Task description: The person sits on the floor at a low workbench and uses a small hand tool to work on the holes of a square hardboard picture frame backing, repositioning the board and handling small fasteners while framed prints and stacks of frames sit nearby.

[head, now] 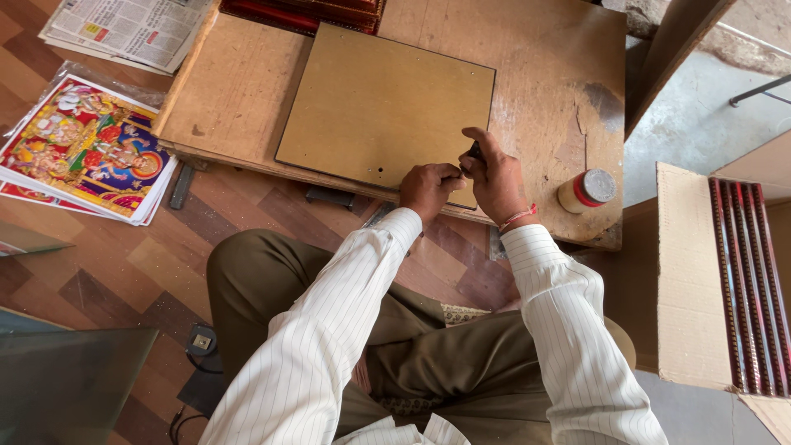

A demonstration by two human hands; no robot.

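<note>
Low wooden work board (544, 74) — worn, scratched surface, resting on a wood-pattern floor (124, 272). Directly on the board: a flat brown backing panel (379, 107) at centre, a small red-banded jar (587, 190) near the right edge, dark red frames (305, 12) at the far edge.

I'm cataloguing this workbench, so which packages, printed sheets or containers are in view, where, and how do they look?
Cardboard box: right side, brown, holding red frame mouldings.
Small bottle: bench's right edge, cream body, red band, grey cap.
Poster stack: floor at left, rectangular, multicoloured.
Newspaper: top left, folded, white and grey.
</note>
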